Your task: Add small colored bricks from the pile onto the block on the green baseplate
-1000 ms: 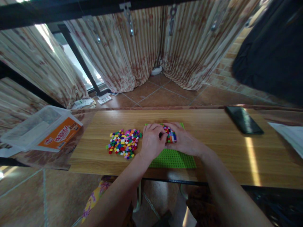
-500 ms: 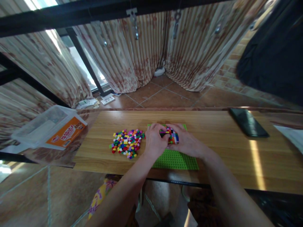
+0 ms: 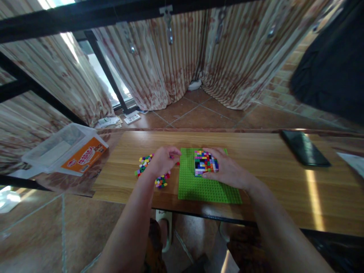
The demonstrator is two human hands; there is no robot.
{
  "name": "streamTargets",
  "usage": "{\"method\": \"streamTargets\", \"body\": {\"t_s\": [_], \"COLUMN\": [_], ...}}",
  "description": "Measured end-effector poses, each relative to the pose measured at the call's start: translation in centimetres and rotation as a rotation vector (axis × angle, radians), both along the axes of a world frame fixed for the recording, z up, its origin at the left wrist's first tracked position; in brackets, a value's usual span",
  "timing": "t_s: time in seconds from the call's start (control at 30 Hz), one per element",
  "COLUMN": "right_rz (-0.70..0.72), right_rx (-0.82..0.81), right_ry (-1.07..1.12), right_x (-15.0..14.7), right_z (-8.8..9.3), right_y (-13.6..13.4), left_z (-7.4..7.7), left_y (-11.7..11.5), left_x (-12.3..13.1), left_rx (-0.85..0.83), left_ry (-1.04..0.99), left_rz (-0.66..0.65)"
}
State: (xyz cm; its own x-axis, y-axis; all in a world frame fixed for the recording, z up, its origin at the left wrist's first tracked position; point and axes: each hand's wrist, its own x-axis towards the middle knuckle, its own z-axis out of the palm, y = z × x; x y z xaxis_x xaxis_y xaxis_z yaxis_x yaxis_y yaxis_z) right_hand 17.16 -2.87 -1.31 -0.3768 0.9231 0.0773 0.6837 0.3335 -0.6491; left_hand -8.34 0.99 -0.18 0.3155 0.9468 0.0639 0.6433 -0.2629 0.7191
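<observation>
On the wooden bench lies a green baseplate (image 3: pixel 209 191). A block of small multicoloured toy bricks (image 3: pixel 204 165) stands on its far part, its studded top facing up. My right hand (image 3: pixel 229 168) grips this block from the right, with fingers at its far edge and the thumb at its near edge. My left hand (image 3: pixel 163 162) is over the pile of loose bricks (image 3: pixel 161 181), left of the baseplate. Its fingertips point right, with a gap between thumb and fingers and no brick visible in them. Part of the pile is hidden under this hand.
A clear plastic box (image 3: pixel 65 151) with an orange label sits beyond the bench's left end. Toward the right of the bench (image 3: pixel 267 159) lies a dark phone (image 3: pixel 305 148), with white paper (image 3: pixel 352 162) farther right. Striped curtains (image 3: pixel 176 64) hang behind.
My left hand has left the brick block and moved left over the loose pile, uncovering the block's top and the baseplate's left side. My right hand stays on the block.
</observation>
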Motion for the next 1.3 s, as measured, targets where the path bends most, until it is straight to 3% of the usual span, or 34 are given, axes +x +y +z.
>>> {"method": "streamTargets", "body": {"t_s": [0.17,0.6,0.83,1.1,1.3], "right_rz": [-0.003,-0.008,-0.012,-0.014,-0.021], "right_rx": [0.005,-0.013,-0.002,-0.007,-0.007], "right_ry": [0.009,-0.021,-0.006,-0.001,0.014], "right_x": [0.0,0.1,-0.1,-0.1,-0.2], "right_z": [-0.1,-0.1,0.0,0.0,-0.2], "right_y": [0.0,0.0,0.0,0.0,0.1], "left_z": [0.4,0.7,1.0,0.7,0.7], "left_y": [-0.1,-1.0,-1.1,-2.0,-2.7], "left_x": [-3.2,-2.2,-1.5,2.3,4.0], "left_rx": [-0.045,0.022,0.082,0.141,0.199], "left_ry": [0.212,0.543,0.323,-0.005,-0.086], "left_rz": [-0.114,-0.123,-0.108,-0.128,-0.151]}}
